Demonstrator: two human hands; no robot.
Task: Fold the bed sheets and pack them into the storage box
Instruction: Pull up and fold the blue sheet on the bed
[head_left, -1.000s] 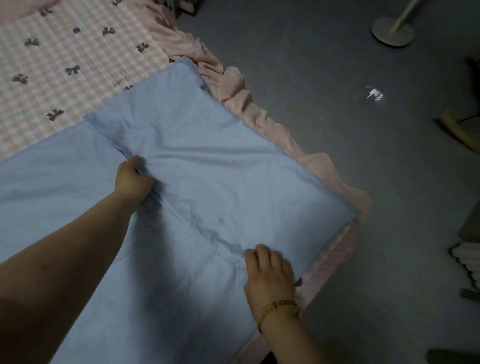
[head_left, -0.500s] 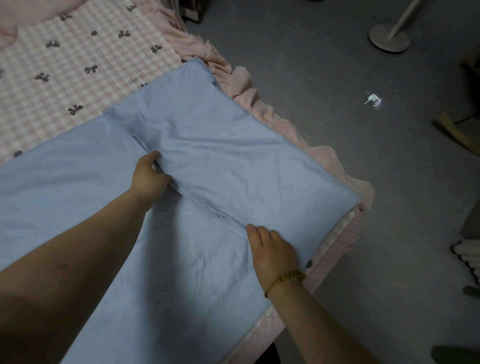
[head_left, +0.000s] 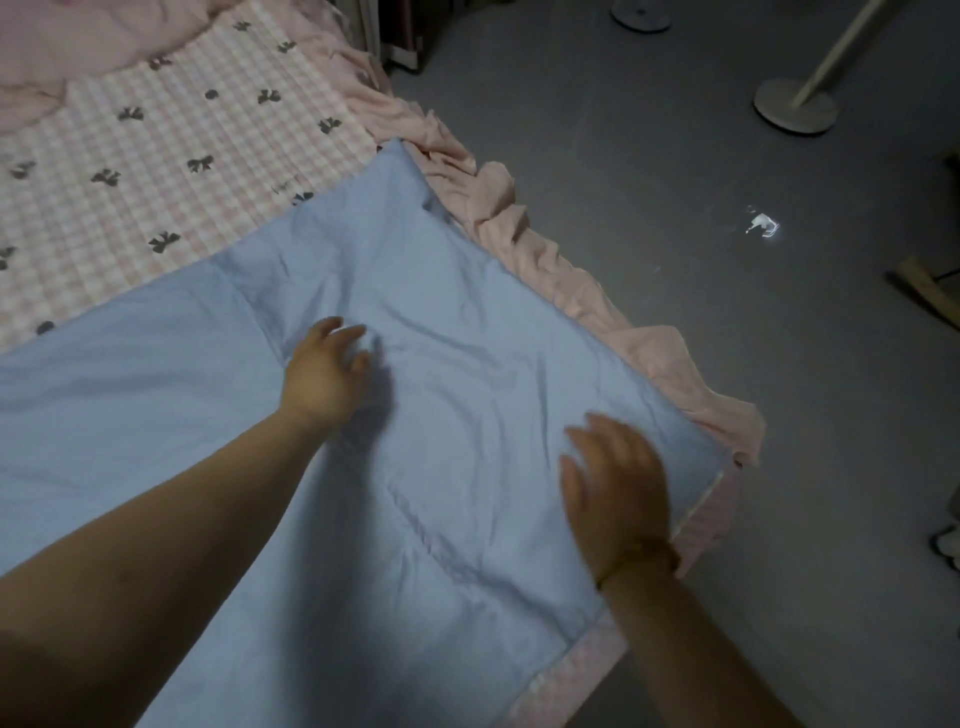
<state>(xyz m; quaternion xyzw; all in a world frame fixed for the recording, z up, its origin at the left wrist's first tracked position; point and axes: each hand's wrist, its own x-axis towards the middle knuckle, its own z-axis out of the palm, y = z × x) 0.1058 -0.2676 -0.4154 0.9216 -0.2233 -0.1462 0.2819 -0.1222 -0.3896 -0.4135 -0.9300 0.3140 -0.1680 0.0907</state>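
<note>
A light blue bed sheet (head_left: 467, 322) lies spread over the near corner of the bed, with one end folded back over itself so a doubled layer covers the corner. My left hand (head_left: 324, 376) hovers over the middle of that folded layer, fingers apart and blurred, holding nothing. My right hand (head_left: 615, 491), with a bracelet at the wrist, is spread flat over the sheet near the bed's corner, also blurred. No storage box is in view.
Under the sheet is a pink checked bedspread with dark bows (head_left: 156, 156) and a pink ruffled skirt (head_left: 545, 249) along the bed edge. The grey floor (head_left: 675, 156) holds a white round stand base (head_left: 795, 106), a small bright scrap (head_left: 761, 226) and a wooden piece (head_left: 930, 293).
Both hands have let go of the fold edge they pinched and moved out over the folded layer with fingers spread. The view has shifted closer.
</note>
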